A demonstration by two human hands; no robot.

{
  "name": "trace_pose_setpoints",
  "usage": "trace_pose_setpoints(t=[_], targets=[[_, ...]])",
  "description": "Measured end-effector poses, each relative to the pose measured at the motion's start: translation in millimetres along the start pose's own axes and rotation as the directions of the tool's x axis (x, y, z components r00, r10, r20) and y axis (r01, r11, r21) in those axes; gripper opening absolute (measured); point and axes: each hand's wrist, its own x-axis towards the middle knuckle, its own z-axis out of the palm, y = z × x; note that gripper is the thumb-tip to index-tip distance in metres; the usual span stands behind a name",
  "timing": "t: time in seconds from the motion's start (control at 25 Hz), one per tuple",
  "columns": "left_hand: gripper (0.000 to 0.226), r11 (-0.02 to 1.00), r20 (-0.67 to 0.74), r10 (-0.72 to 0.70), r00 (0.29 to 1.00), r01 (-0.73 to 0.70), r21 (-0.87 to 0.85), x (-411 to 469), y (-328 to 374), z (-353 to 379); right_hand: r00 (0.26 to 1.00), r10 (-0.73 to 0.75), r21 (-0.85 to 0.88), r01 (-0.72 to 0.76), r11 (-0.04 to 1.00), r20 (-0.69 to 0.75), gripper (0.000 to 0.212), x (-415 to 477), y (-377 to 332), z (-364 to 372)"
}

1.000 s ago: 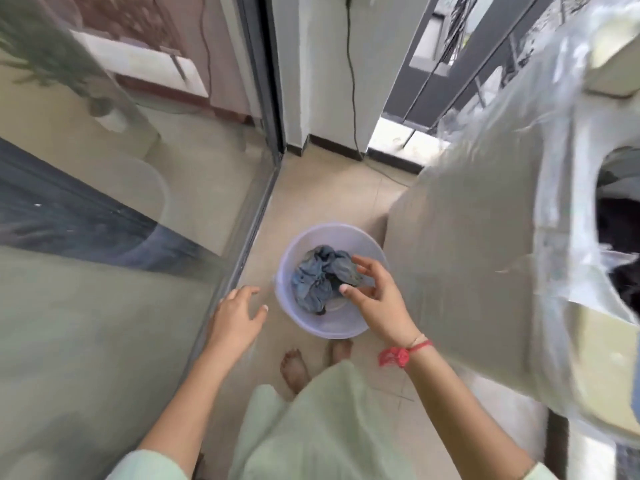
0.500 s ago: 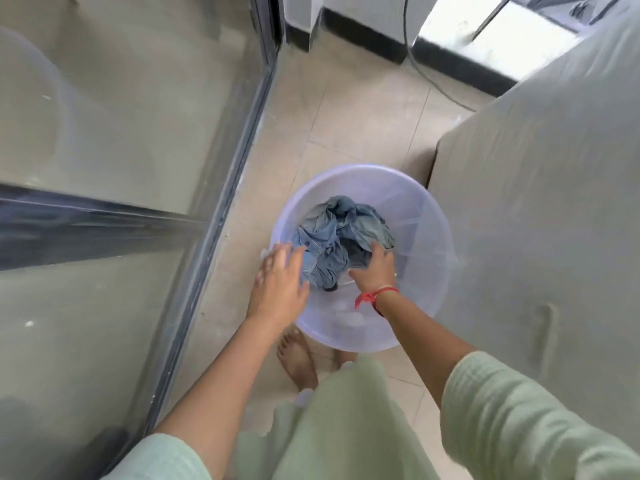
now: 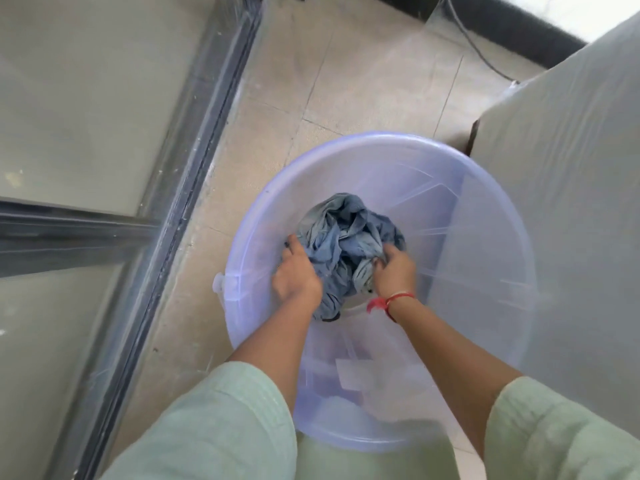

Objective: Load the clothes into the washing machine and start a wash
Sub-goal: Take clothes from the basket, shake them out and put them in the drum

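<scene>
A crumpled bundle of blue-grey clothes point(image 3: 346, 237) lies at the bottom of a translucent lilac plastic tub point(image 3: 485, 209) on the tiled floor. Both my hands are down inside the tub. My left hand point(image 3: 294, 271) grips the left side of the bundle, its fingers curled into the cloth. My right hand point(image 3: 394, 268), with a red thread at the wrist, grips the right side, fingers tucked into the folds. The washing machine point(image 3: 571, 168), wrapped in clear plastic film, stands right of the tub; only its side shows.
A glass sliding door with a dark metal frame point(image 3: 194, 150) runs along the left. A black cable point(image 3: 474, 43) trails over the beige floor tiles at the top, by a dark skirting. The tub sits tight against the machine's corner.
I have bent lower and the tub now fills the view. My left hand went from the tub's rim into the clothes, and both hands have closed on the bundle.
</scene>
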Motion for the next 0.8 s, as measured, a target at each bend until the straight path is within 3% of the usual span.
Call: trace_pose_setpoints(t=[0.08, 0.24, 0.4, 0.52, 0.72, 0.8], targets=[[0.034, 0.998, 0.024, 0.021, 0.999, -0.022, 0.057, -13, 0, -10, 0.997, 0.028, 0.064, -0.024, 0.998, -0.069, 0.024, -32, 0, -15], [0.027, 0.976, 0.017, 0.204, 0.979, -0.202, -0.076, -93, -4, -52, 0.971, 0.138, 0.296, -0.075, 0.952, -0.198, 0.023, -121, -4, -85], [0.025, 0.908, -0.215, 0.307, 0.927, -0.353, -0.225, -203, -15, -113, 0.936, 0.19, 0.38, -0.066, 0.922, -0.297, 0.038, -201, -22, -174], [0.029, 0.801, -0.437, 0.317, 0.842, -0.484, -0.353, -266, -14, -176, 0.934, 0.155, 0.441, 0.003, 0.898, -0.322, 0.037, -252, -56, -245], [0.012, 0.589, -0.583, 0.459, 0.67, -0.721, -0.365, -373, 11, -316, 0.924, 0.068, 0.579, 0.178, 0.796, -0.377, 0.028, -331, -123, -352], [0.006, 0.461, -0.679, 0.437, 0.589, -0.795, -0.393, -418, 23, -373, 0.901, 0.01, 0.578, 0.271, 0.77, -0.434, 0.024, -359, -142, -391]])
